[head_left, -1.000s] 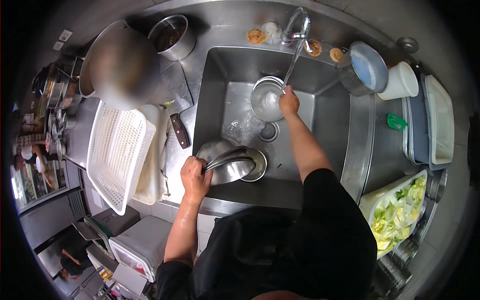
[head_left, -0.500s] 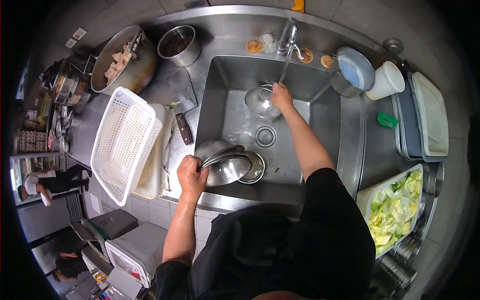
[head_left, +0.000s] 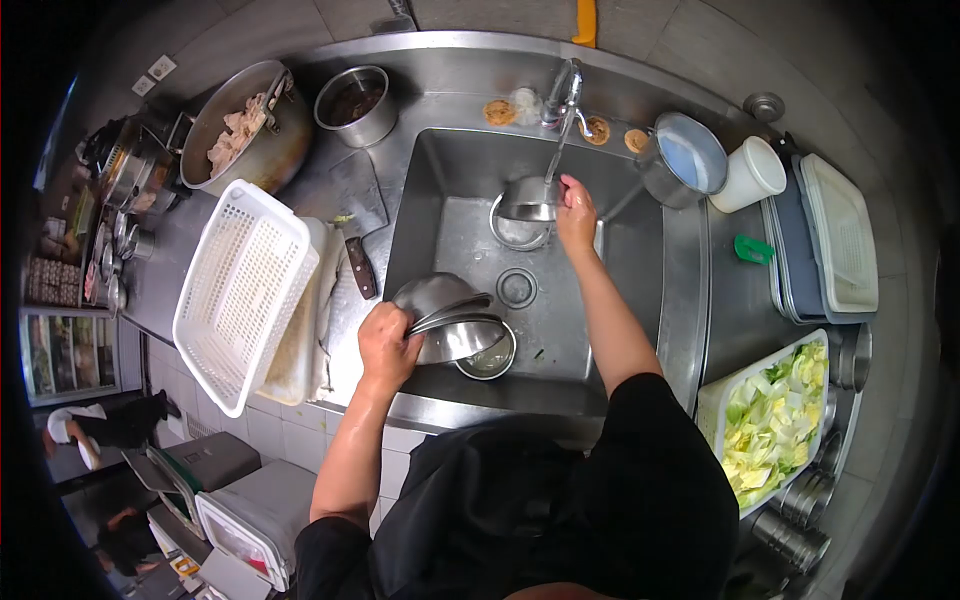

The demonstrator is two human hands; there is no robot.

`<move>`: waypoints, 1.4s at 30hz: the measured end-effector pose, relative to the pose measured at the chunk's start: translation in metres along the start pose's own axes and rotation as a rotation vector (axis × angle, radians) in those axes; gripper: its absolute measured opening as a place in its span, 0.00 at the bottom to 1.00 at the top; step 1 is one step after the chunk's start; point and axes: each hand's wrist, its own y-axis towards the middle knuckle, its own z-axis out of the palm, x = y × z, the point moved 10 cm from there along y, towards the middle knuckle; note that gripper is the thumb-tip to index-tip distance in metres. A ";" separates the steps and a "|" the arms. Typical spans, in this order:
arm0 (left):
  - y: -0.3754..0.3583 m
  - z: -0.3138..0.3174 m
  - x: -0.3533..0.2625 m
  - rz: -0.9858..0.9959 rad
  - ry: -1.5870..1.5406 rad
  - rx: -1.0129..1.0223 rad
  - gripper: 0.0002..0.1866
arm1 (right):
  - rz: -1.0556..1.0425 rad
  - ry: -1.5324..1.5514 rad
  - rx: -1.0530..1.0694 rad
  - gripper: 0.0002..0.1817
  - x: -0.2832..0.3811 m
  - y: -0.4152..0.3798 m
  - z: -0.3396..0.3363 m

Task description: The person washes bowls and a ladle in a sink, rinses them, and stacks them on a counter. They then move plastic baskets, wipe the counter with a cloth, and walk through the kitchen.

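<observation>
My left hand [head_left: 389, 343] is closed on the rims of several nested metal bowls [head_left: 445, 313], tilted over the near left side of the sink [head_left: 625, 290]. Partly beneath them, another metal bowl [head_left: 490, 358] with some water sits in the sink. At the far side, my right hand [head_left: 575, 212] grips a metal bowl [head_left: 530, 198] by its edge. Water from the faucet [head_left: 567, 95] runs down onto that bowl. Just below it, one more metal bowl [head_left: 519, 232] stands on the sink floor, partly covered. The drain [head_left: 516, 288] lies between my hands.
Left of the sink are a cleaver [head_left: 360, 265], a white perforated basket [head_left: 245, 300], a big pot of meat [head_left: 270, 150] and a smaller pot [head_left: 357, 110]. On the right stand a metal pot [head_left: 682, 165], a white bucket [head_left: 750, 175] and a tub of chopped cabbage [head_left: 775, 425].
My right hand has turned and lifted its bowl under the stream, showing another bowl below. My left hand keeps its stack in nearly the same place. The view has shifted slightly.
</observation>
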 end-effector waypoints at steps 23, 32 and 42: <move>-0.017 0.100 0.114 -0.735 -0.224 -0.071 0.20 | 0.373 0.378 0.416 0.11 0.012 -0.098 0.076; -0.050 0.112 0.116 -0.795 -0.174 0.139 0.12 | 0.473 0.075 0.792 0.22 -0.091 -0.112 0.151; -0.080 0.105 0.125 -0.909 -0.190 0.191 0.13 | 0.013 -0.613 0.943 0.18 -0.177 -0.111 0.234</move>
